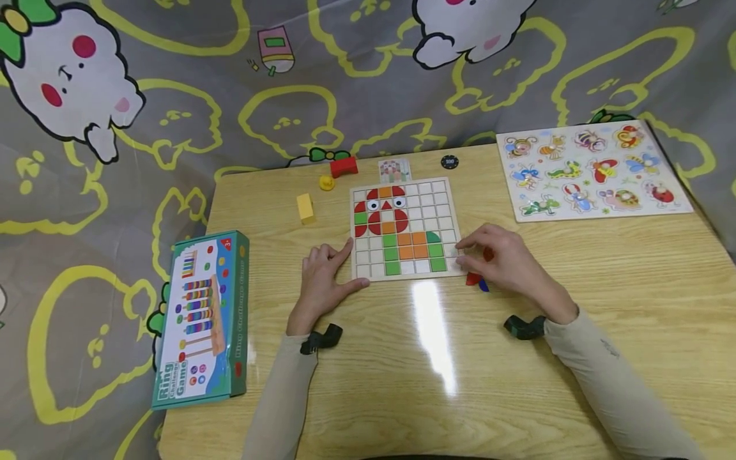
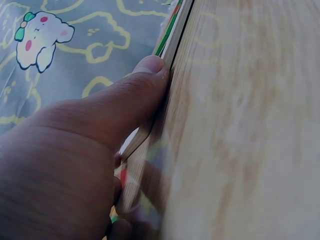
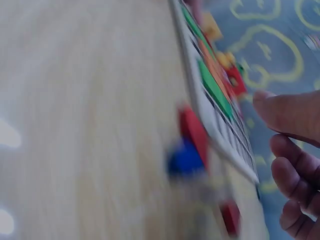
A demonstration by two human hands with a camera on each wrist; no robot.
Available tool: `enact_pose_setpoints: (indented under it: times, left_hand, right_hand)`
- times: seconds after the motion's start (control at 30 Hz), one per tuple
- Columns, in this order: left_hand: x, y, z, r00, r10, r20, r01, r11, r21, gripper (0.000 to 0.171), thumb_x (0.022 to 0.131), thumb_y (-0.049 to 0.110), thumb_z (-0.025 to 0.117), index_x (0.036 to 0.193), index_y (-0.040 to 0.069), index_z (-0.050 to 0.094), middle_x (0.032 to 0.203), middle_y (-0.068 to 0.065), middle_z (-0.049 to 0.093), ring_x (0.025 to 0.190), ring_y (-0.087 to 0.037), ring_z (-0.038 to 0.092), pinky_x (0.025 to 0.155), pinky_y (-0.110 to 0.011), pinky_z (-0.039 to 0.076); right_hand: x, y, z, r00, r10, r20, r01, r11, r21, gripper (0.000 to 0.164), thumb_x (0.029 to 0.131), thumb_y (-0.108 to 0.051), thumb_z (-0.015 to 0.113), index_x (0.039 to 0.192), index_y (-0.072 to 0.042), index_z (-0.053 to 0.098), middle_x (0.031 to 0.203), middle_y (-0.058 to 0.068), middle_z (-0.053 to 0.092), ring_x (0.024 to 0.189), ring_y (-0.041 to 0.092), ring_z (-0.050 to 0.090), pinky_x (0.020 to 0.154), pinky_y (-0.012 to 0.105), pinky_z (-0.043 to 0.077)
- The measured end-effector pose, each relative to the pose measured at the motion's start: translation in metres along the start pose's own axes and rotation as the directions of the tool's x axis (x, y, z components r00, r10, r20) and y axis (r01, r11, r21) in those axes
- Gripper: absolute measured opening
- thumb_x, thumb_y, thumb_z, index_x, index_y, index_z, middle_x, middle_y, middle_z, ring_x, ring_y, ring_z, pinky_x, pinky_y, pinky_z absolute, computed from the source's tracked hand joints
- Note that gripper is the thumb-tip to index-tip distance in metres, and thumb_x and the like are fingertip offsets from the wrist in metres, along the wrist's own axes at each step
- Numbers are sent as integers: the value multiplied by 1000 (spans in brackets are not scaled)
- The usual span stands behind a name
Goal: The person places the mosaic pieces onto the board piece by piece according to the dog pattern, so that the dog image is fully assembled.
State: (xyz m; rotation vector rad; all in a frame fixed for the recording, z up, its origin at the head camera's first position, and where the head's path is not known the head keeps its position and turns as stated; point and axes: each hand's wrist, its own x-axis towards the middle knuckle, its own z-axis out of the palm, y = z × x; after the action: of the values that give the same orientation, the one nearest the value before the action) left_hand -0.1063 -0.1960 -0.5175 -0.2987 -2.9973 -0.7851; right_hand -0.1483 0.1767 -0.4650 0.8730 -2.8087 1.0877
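Note:
A square wooden mosaic board (image 1: 428,211) lies on the table. Red, orange, green and white tiles form an animal-like figure with two eye tiles. My left hand (image 1: 322,281) braces the board's near left corner, thumb on the front edge and index finger along the left side. In the left wrist view, the thumb (image 2: 135,90) presses that edge. Over the board's right edge is my right hand (image 1: 503,259), thumb and fingers apart; no tile shows between them. Beneath it lie a red tile (image 1: 473,278), a blue tile (image 1: 483,287) and another red tile (image 3: 230,218).
Behind the board are a pattern card (image 1: 394,170), a black disc (image 1: 450,161), a red block (image 1: 344,167) and a small yellow duck (image 1: 326,183). A yellow block (image 1: 306,209) stands left. A Ring Challenge Game box (image 1: 201,319) lies far left, an insect puzzle (image 1: 595,169) back right.

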Motion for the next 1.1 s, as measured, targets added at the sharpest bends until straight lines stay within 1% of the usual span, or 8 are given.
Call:
enact_pose_setpoints:
  times: [0.13, 0.27, 0.37, 0.5, 0.67, 0.77, 0.97, 1.1]
  left_hand:
    - [0, 0, 0, 1000, 0, 3, 0, 1000, -6, 92, 76, 70, 70, 152, 28, 38, 98, 1, 42, 89, -20, 32, 78, -36, 22]
    - [-1, 0, -2, 1000, -3, 4, 3, 1000, -9, 93, 76, 69, 70, 152, 28, 38, 99, 0, 41, 90, -20, 32, 79, -36, 22]
    - [-1, 0, -4, 1000, -11, -1, 11, 1000, -11, 92, 76, 68, 71, 152, 28, 37, 99, 0, 41, 91, -20, 32, 80, -37, 22]
    - [-2, 0, -5, 1000, -17, -5, 17, 1000, -12, 92, 76, 67, 72, 152, 28, 38, 99, 0, 41, 91, -21, 32, 80, -37, 22]
    - [-1, 1, -3, 1000, -7, -4, 7, 1000, -16, 92, 76, 69, 71, 152, 28, 39, 99, -1, 42, 91, -21, 33, 80, -37, 22]
    - [-1, 2, -2, 1000, -2, -1, 2, 1000, -17, 92, 76, 69, 71, 152, 28, 39, 99, -1, 42, 90, -21, 32, 79, -37, 22]
    - [0, 3, -4, 1000, -12, 4, 12, 1000, -8, 93, 76, 69, 71, 152, 28, 38, 99, 0, 42, 90, -20, 32, 80, -37, 22]
    - [-1, 4, -3, 1000, -8, 4, 8, 1000, -9, 92, 76, 69, 71, 152, 28, 39, 99, -1, 42, 91, -21, 33, 80, -37, 22]
  right_hand:
    - [-18, 8, -14, 998, 48, -30, -49, 998, -26, 24, 76, -18, 87, 95, -12, 75, 91, -1, 67, 81, 15, 59, 72, 31, 45]
    - [-38, 9, -15, 998, 42, 41, -40, 998, -50, 29, 72, -27, 90, 93, -15, 74, 88, -4, 67, 81, 13, 61, 73, 32, 48]
    - [-45, 8, -12, 997, 33, 73, -26, 996, -89, 30, 72, -31, 89, 93, -17, 74, 87, -5, 67, 79, 12, 60, 71, 33, 48]
    - [-46, 7, -10, 995, 51, 84, -39, 990, -135, 25, 76, -27, 87, 92, -15, 74, 86, -4, 66, 79, 13, 60, 71, 35, 48]
    - [-45, 5, -16, 986, 116, 118, -97, 983, -156, 18, 81, -16, 80, 97, -12, 73, 89, 0, 68, 81, 17, 62, 73, 39, 49]
    - [-46, 5, -20, 981, 152, 124, -131, 979, -157, 20, 82, -12, 78, 102, -10, 73, 94, 4, 68, 86, 20, 63, 76, 42, 49]
    - [-41, 5, -16, 976, 165, 144, -150, 982, -114, 34, 81, -25, 83, 111, -12, 72, 102, 5, 65, 91, 21, 58, 79, 41, 45]
    - [-38, 4, -10, 976, 151, 154, -133, 984, -119, 27, 83, -27, 81, 106, -15, 74, 99, 5, 62, 86, 19, 55, 74, 37, 44]
